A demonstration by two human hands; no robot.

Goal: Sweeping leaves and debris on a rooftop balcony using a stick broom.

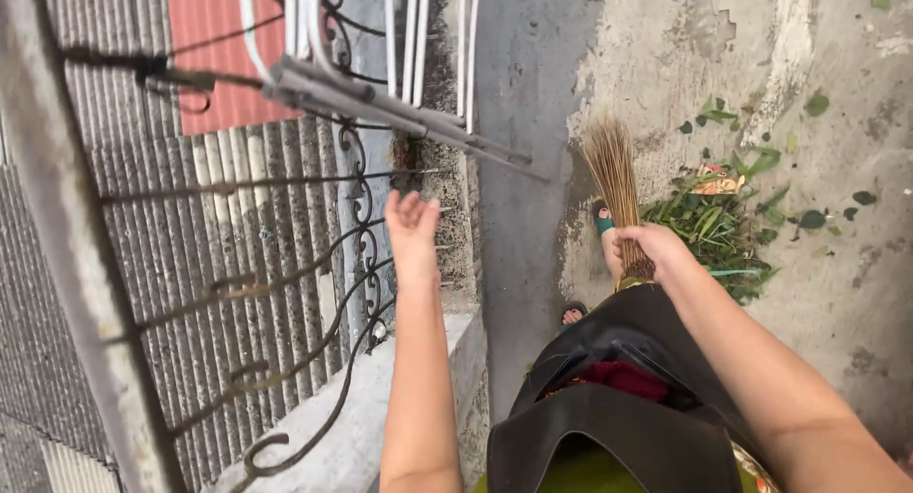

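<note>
My right hand [651, 251] is closed around the base of a straw broom [613, 184], whose bristles fan upward over the concrete floor. A pile of green leaves and scraps [718, 217] lies just right of the broom. My left hand [411, 222] is raised with fingers apart, holding nothing, next to a wrought-iron railing [352, 255] on a low concrete ledge [418, 379]. My feet in sandals [601, 222] show below the broom.
Grey metal rods [380, 108] jut out from the railing above my left hand. Corrugated roofing [209, 255] lies beyond the railing. Scattered leaves [816, 103] dot the rough concrete floor [846, 284]. A black garment [618, 407] hangs in front of me.
</note>
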